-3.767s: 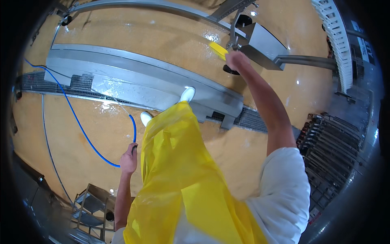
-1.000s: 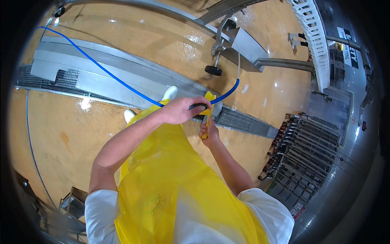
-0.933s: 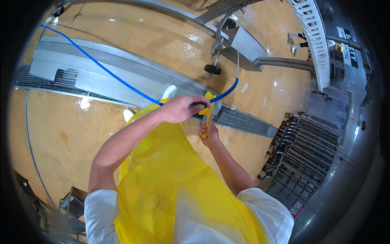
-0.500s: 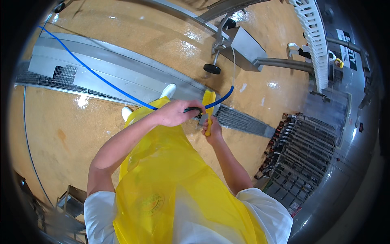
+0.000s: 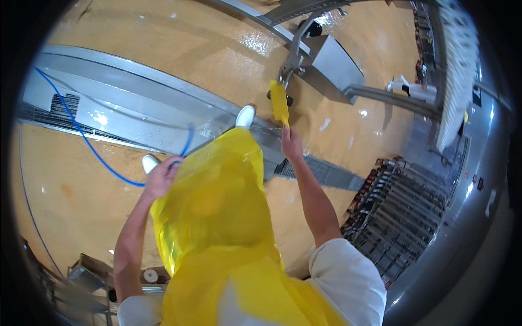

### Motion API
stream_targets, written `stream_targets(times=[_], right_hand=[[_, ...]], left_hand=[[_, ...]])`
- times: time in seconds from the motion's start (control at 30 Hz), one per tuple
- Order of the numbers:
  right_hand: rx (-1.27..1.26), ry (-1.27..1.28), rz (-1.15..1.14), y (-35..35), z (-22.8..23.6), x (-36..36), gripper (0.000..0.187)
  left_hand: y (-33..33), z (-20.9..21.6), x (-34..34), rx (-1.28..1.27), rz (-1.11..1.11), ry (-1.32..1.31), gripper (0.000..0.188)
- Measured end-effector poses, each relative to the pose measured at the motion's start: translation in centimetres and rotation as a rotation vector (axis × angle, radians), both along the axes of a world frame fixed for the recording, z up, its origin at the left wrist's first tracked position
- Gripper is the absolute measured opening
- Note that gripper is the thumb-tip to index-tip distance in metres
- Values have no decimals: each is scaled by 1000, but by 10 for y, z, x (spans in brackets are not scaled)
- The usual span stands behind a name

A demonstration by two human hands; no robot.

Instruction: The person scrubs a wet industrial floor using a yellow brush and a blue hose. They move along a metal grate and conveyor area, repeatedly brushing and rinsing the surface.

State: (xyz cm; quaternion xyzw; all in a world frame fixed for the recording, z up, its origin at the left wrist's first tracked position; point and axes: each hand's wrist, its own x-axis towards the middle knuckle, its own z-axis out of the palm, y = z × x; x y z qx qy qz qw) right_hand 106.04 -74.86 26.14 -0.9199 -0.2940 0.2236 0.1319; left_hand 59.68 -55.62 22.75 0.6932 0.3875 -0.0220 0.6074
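My left hand (image 5: 162,178) is closed around a blue hose (image 5: 97,149) at the left side of my yellow apron (image 5: 217,201). The hose's short blurred end rises past my fingers toward the drain channel. Out ahead and to the right, my right hand (image 5: 292,143) grips a yellow brush (image 5: 279,102) by its handle, the brush head pointing away from me. The brush overlaps a caster wheel beneath the steel frame in the picture; whether they touch, I cannot tell.
A long steel drain channel (image 5: 147,81) with grating (image 5: 321,172) crosses the wet tan floor under my white boots. Ahead right stands a steel machine frame with a metal box (image 5: 331,68) and a white belt (image 5: 457,81). A rack of metal parts (image 5: 399,209) stands at right.
My hands have moved apart. The left drew back to the left with the hose, away from the brush; the right reached forward with the brush. The view shifted slightly.
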Motion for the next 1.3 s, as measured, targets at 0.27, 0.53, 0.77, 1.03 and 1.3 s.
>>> stream_targets(times=[0.27, 0.53, 0.77, 1.03, 1.3], right_hand=[[115, -298, 225, 67, -64, 205, 37], [209, -723, 383, 237, -65, 380, 34], [-345, -601, 411, 250, -142, 447, 44], [-360, -551, 482, 304, -165, 498, 54], [-742, -439, 648, 260, -213, 587, 62]], left_hand=[[-9, -67, 12, 18, 78, 468, 19], [-16, -90, 96, 36, 101, 382, 19], [-24, -96, 169, 66, 208, 266, 16], [-12, -100, 195, 82, 104, 369, 15], [-1, -121, 183, 104, 92, 331, 16]])
